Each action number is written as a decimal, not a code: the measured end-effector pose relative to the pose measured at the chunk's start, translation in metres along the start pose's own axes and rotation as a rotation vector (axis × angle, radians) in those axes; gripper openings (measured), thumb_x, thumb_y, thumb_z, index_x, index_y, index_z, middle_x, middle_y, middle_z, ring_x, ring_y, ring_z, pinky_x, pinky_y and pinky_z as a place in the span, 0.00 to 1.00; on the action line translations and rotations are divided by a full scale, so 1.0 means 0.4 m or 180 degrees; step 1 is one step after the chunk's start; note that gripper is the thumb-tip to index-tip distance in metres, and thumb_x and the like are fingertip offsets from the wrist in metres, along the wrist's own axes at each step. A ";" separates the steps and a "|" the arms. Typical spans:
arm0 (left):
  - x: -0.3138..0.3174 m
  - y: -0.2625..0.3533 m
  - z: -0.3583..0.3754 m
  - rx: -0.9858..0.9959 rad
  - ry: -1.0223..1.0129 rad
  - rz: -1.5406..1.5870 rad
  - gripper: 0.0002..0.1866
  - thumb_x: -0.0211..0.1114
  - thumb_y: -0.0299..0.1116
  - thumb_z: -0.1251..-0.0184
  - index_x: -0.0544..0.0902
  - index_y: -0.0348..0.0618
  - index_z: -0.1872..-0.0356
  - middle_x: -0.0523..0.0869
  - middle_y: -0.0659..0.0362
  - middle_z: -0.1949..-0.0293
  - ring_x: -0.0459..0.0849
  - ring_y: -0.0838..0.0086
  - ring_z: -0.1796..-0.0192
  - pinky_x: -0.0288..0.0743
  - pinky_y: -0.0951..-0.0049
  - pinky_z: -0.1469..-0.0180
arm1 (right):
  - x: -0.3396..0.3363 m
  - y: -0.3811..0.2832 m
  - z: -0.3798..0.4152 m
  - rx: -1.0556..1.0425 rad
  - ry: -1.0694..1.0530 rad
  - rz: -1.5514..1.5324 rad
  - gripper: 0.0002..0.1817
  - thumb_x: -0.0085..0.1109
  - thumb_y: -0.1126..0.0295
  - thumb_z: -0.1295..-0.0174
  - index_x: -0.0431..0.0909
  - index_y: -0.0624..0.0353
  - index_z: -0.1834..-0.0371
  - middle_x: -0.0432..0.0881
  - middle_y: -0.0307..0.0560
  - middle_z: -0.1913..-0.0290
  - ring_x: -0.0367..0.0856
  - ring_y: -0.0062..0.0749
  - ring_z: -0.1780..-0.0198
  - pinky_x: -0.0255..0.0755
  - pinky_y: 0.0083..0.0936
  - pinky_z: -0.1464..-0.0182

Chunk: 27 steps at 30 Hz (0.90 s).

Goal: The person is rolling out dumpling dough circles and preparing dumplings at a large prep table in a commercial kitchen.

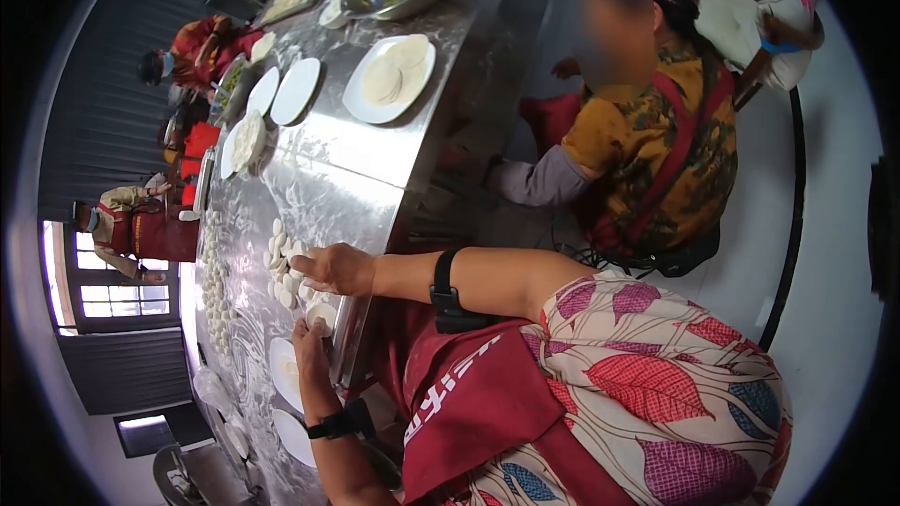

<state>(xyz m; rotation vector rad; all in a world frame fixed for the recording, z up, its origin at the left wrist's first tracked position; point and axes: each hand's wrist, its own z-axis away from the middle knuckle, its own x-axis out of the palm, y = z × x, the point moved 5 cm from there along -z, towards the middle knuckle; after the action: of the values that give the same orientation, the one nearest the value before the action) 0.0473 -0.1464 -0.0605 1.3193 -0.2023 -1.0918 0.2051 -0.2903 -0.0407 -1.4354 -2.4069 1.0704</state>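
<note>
My left hand [312,341] is closed on a round, flat dough wrapper [321,315], gripped at its edge near the table's front edge. Just beside it, my right hand [339,269] reaches over a cluster of small pale dough pieces [279,267]. Its fingers are curled at these pieces, and whatever lies under the fingertips is hidden. A white plate [277,384] with pale wrappers on it lies close to my left wrist. Another white plate [294,438] is by my left forearm.
The floured steel table [352,183] carries a long spread of dough pieces [216,295]. To my right are a plate of wrappers [364,105], white plates [296,92] and a steel bowl [375,7] with green filling. A co-worker [680,164] sits close on my right; others work across the table.
</note>
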 end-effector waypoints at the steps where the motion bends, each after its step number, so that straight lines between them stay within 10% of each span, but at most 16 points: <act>1: 0.005 0.009 0.007 -0.0006 0.0026 -0.0065 0.09 0.57 0.29 0.39 0.76 0.38 0.59 0.79 0.62 0.72 0.73 0.81 0.75 0.65 0.80 0.73 | 0.000 -0.002 -0.001 -0.0014 0.0016 0.0040 0.17 0.53 0.71 0.48 0.67 0.59 0.54 0.75 0.54 0.74 0.79 0.50 0.73 0.73 0.37 0.71; 27: -0.031 -0.030 -0.037 0.0229 -0.0023 -0.0264 0.10 0.61 0.28 0.43 0.77 0.38 0.61 0.79 0.60 0.71 0.76 0.77 0.73 0.69 0.76 0.72 | 0.024 0.014 0.006 -0.0250 0.0004 0.0204 0.22 0.52 0.73 0.46 0.65 0.60 0.47 0.76 0.56 0.70 0.79 0.51 0.68 0.74 0.40 0.67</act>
<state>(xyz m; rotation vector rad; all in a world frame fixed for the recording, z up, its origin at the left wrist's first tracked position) 0.0442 -0.1258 -0.0697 1.3983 -0.1952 -1.1688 0.2031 -0.2822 -0.0483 -1.5474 -2.4431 0.9982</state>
